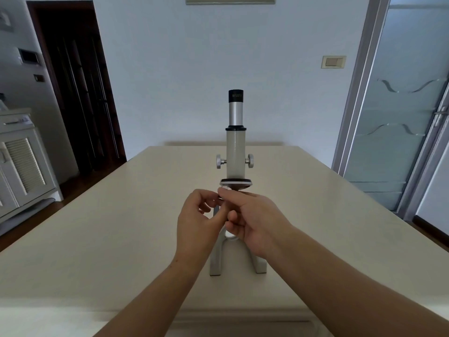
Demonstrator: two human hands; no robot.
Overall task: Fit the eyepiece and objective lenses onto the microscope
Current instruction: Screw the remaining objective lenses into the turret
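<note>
- Head view: a grey microscope stands upright on the beige surface, resting on its forked base.
- A black-topped eyepiece sits in the top of the tube, and the focus knobs stick out to either side.
- Both hands meet just under the nosepiece disc.
- The left hand has curled fingers and pinches a small dark piece, possibly the objective lens, against the disc's underside.
- The right hand is curled too, with its index tip at the same spot. I cannot tell whether it grips anything.
</note>
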